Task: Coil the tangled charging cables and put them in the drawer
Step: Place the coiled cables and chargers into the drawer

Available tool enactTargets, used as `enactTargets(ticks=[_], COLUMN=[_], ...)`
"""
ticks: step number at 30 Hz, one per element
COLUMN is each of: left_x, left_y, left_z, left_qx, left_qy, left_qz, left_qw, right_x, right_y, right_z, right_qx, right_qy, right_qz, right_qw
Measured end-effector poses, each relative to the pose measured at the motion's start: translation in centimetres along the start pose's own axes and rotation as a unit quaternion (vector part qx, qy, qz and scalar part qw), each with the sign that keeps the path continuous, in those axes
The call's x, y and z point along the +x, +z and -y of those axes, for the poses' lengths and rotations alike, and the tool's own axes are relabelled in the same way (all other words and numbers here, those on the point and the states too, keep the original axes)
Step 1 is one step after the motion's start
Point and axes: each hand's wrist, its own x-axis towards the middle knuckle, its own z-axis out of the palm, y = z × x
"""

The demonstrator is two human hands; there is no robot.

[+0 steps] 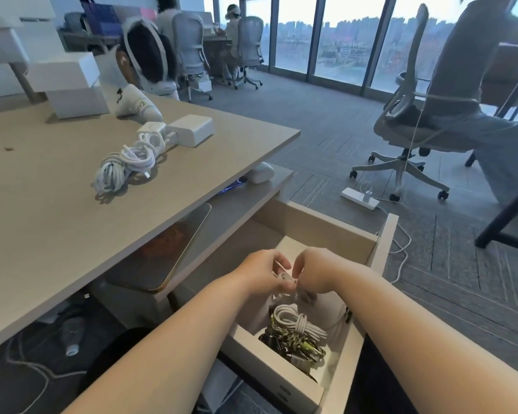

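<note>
- A white charging cable [284, 277] was held above the open drawer [383, 243], over its middle. Only a short run of it showed between the hands.
- The left hand [262, 271] gripped it with curled fingers and the right hand [313, 271] pinched it from the opposite side. Both were closed on the cable and nearly touching each other.
- Handling, as judged: light, soft and springy, so the loops would likely slacken if let go loose. The soundest hold appeared to be across the waist of the bundle with all turns pinched together. The plug end looked a poor hold — that joint is the weak point.
- A coiled white cable [296, 322] lay inside the drawer toward its near end, resting on a heap of dark and patterned items [293, 345]. What those items were could not be determined.
- A tangled bundle [126, 165] of white cables lay on the desk [57, 210], well apart from the drawer, up and to its left — not yet coiled.
- Two white charger blocks [190, 130] stood just beyond that bundle, farther again from the drawer. Whether the bundle was plugged into them could not be confirmed.
</note>
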Motion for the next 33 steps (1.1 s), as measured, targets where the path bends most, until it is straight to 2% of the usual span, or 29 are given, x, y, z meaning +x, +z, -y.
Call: enactTargets(ticks=[4, 9, 14, 18, 20, 22, 24, 27, 30, 33], left_x=[-0.1, -0.1, 0.0, -0.3, -0.9, -2.0, -3.4, -6.6, -9.2, -10.7], left_y=[0.1, 0.8, 1.0, 0.9, -0.3, -2.4, -4.9, -8.9, -13.0, -16.6], left_z=[0.2, 0.3, 0.4, -0.3, -1.7, -3.9, -6.8, -11.2, -13.2, -11.5], left_qx=[0.075, 0.082, 0.079, 0.097, 0.109, 0.123, 0.137, 0.138, 0.164, 0.238], left_qy=[0.012, 0.027, 0.018, 0.033, 0.047, 0.069, 0.108, 0.171, 0.190, 0.148], left_qz=[0.036, 0.062, 0.087, 0.043, 0.010, -0.004, -0.023, -0.105, -0.226, -0.350], left_qw=[0.996, 0.994, 0.993, 0.994, 0.993, 0.990, 0.984, 0.970, 0.941, 0.894], right_x=[0.2, -0.8, -1.7, -1.5, -1.0, -0.7, -0.8, -1.2, -1.9, -1.5], right_y=[0.4, 0.1, -0.3, 0.2, 0.0, -1.2, -3.5, -7.8, -11.0, -12.1], right_z=[-0.4, -0.2, 0.0, -0.5, -1.1, -1.2, -0.4, 2.7, 7.2, 11.6], right_qx=[-0.038, -0.090, -0.066, -0.078, -0.046, 0.046, 0.160, 0.288, 0.327, 0.341], right_qy=[0.028, 0.033, 0.046, 0.051, 0.054, 0.044, 0.029, -0.032, -0.102, -0.171], right_qz=[0.082, 0.092, 0.124, 0.114, 0.041, -0.094, -0.228, -0.382, -0.448, -0.428], right_qw=[0.996, 0.991, 0.989, 0.989, 0.997, 0.993, 0.960, 0.877, 0.826, 0.819])
